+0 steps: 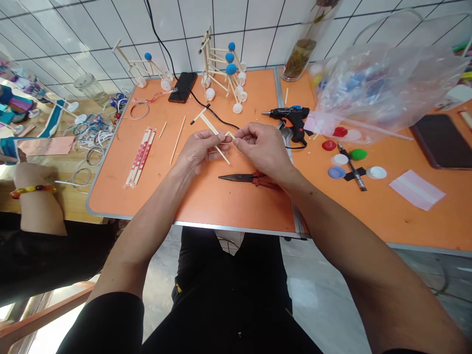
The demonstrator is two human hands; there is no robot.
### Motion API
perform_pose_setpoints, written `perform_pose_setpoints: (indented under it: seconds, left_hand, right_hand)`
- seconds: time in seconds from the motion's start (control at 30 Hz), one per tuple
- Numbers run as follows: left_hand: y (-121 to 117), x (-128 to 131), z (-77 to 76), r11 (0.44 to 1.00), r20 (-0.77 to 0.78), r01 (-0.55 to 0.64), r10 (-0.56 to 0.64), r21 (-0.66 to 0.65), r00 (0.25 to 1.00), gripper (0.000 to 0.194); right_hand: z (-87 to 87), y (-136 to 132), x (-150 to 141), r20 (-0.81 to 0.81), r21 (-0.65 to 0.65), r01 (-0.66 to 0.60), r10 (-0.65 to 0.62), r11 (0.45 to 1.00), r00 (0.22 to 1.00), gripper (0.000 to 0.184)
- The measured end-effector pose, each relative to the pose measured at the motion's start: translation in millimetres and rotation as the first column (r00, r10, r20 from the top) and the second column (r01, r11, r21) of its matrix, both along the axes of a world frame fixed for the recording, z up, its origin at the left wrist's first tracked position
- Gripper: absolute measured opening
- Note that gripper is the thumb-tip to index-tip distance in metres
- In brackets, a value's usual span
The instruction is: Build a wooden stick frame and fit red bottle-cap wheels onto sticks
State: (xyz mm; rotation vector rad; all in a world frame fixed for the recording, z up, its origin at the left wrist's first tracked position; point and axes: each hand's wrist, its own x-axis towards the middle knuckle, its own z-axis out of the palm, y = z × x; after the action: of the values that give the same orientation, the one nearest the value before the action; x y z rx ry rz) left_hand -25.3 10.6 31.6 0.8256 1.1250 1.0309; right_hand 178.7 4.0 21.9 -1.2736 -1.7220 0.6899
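My left hand is closed on a small frame of pale wooden sticks, whose crosspiece at the far end has black tips. Close beside it, my right hand pinches a short piece of stick against the frame; whether the two are joined I cannot tell. Pointed pliers with red handles lie just below my right hand, partly hidden by the wrist. Behind that hand rests a black hot glue gun. Two loose sticks and a wrapped bundle of chopsticks are left of my left hand.
Stick models with blue balls and white wheels stand by the tiled wall, near a phone and a cable. Rightward are coloured bottle caps, a pen, a plastic bag and another phone. Another person's arm is at left.
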Motion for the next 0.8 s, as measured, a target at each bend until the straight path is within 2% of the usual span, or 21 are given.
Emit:
perform_pose_setpoints:
  seconds: [0.37, 0.8]
  left_hand:
    - [0.1, 0.0, -0.1, 1.0, -0.006, 0.003, -0.003, 0.008, 1.0, 0.01]
    - [-0.1, -3.8, 0.7, 0.997, -0.1, 0.043, -0.035, 0.07, 0.994, 0.022]
  right_hand:
    - [-0.1, 0.1, -0.1, 0.0, -0.002, 0.004, -0.004, 1.0, 1.0, 0.005]
    - [3.7, -2.0, -1.6, 0.013, -0.061, -0.005, 0.006, 0.998, 1.0, 0.006]
